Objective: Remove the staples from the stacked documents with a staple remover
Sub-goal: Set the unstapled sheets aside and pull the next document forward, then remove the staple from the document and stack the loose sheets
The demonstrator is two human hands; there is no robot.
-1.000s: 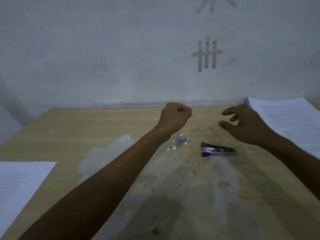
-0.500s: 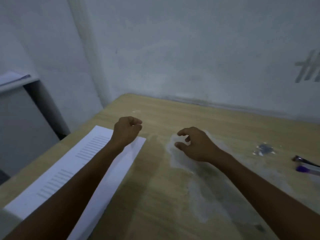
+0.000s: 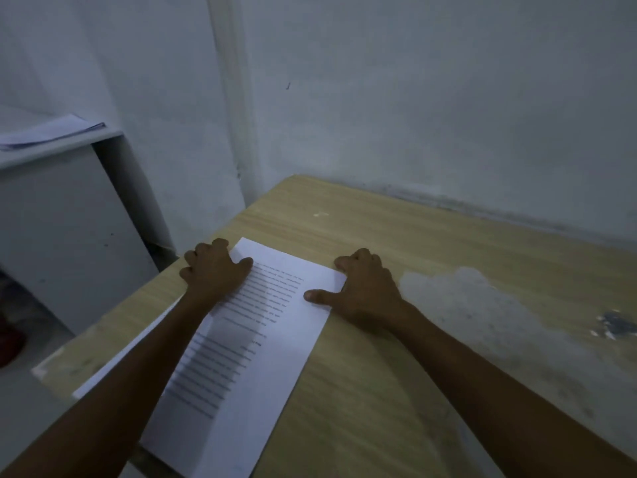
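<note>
The stacked documents (image 3: 262, 339) lie lengthwise along the left edge of the tabletop (image 3: 379, 391), one end close to the person. At the far end both hands take hold. The left hand (image 3: 213, 274) has its thumb on the top page and its fingers curled over the left edge, while the right hand (image 3: 365, 288) presses its thumb on the sheet with its fingers bent round the far right corner. This two-sided grip looks meant to keep the sheets squared while the stack is shifted. Farther right sits a heap of metal bits (image 3: 617, 326) — probably pulled staples. The staple remover is out of view. Beyond stand a grey cabinet (image 3: 69, 219) bearing papers (image 3: 51, 132) and the wall (image 3: 448, 98).
</note>
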